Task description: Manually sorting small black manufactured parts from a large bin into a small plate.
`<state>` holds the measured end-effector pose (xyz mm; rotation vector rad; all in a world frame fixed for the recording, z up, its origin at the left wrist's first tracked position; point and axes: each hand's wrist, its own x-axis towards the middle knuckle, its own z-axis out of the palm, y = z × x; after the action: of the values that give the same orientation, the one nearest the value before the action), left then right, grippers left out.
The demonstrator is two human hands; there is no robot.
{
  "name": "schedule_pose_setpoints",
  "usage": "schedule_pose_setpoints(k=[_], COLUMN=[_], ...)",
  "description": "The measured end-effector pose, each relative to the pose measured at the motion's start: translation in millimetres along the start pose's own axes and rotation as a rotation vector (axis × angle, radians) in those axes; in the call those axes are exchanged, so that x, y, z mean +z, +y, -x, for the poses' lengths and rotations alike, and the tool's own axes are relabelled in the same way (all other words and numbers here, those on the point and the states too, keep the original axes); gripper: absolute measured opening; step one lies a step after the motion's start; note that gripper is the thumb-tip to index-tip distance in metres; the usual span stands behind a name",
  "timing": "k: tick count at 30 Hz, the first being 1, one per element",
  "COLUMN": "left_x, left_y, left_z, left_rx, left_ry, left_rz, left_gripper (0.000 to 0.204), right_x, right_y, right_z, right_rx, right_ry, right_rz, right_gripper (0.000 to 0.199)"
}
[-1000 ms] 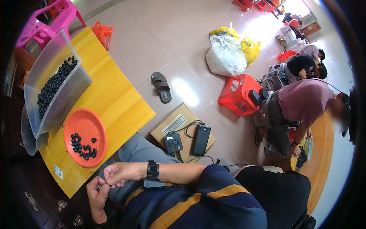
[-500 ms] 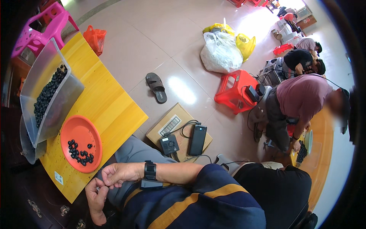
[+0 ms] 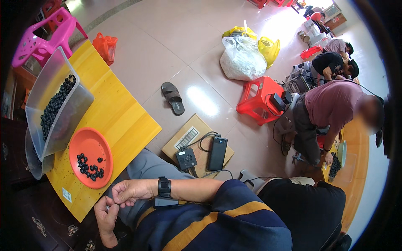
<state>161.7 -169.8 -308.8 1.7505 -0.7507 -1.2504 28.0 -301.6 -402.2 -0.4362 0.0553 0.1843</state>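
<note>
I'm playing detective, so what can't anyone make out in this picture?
Head view: anything between the bare left hand and bare right hand; their fingers cover it.
Head view: the inside of the lower translucent plastic container, mostly hidden by the taller translucent plastic bin.
Head view: markings on the small white rectangular sticker; too small.

The plate [image 3: 86,140] is orange, the balls [image 3: 93,172] are black, the table [image 3: 115,106] is yellow, the chair [image 3: 60,35] is pink, the stool [image 3: 263,94] is red, and the striped shirt [image 3: 234,224] is dark blue and yellow.
</note>
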Motion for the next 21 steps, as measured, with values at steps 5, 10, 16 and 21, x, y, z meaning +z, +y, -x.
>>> schedule_pose_setpoints(k=[5,10,16,21], left_x=[0,1,0,-1], left_y=[1,0,-8,-11], left_z=[4,7,13,16], left_rx=[-0.012,0.01,0.027,0.045], left_ry=[0.016,0.029,0.033,0.042], left_rz=[-0.017,-0.032,0.027,-0.003], left_gripper=[0.011,0.01,0.014,0.017], right_x=[4,6,9,10], right_y=[-1,1,5,8], right_z=[1,2,1,-1], right_rx=[-0.007,0.002,0.007,0.017], right_ry=[0.014,0.013,0.001,0.006], right_rz=[0.024,0.035,0.036,0.035], right_gripper=[0.014,0.014,0.015,0.015])
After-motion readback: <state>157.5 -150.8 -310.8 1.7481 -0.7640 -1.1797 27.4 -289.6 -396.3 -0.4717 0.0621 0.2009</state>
